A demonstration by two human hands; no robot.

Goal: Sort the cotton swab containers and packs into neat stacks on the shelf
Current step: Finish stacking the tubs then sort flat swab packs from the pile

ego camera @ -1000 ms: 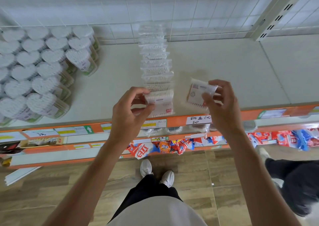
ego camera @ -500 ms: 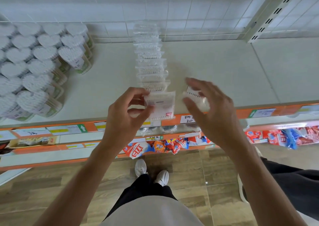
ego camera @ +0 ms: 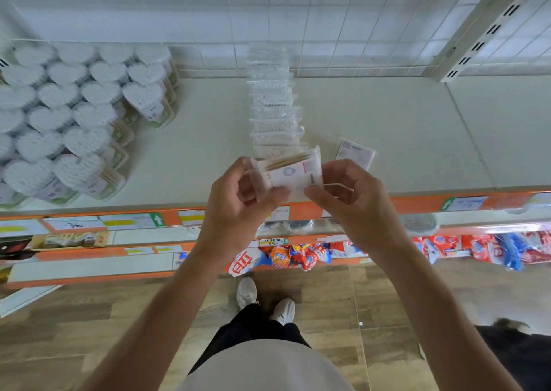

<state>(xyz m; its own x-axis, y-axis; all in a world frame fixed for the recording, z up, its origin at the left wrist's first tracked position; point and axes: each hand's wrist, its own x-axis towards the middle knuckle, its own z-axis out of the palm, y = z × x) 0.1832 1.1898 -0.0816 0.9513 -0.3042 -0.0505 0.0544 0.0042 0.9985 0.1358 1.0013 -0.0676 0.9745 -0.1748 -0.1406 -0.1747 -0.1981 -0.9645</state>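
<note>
Both hands, left hand (ego camera: 238,193) and right hand (ego camera: 354,193), pinch one swab pack (ego camera: 290,171) at the front of the row of packs (ego camera: 272,104) on the shelf (ego camera: 402,140). The heart-shaped containers (ego camera: 74,122) look stacked; one loose pack (ego camera: 354,152) remains beside the row.

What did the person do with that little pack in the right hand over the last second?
The right hand let go of its small pack, which now lies flat on the shelf, then moved left to join the left hand. Both now pinch the front pack of the row, lifted a little toward the person. The heart-shaped containers stayed put.
</note>
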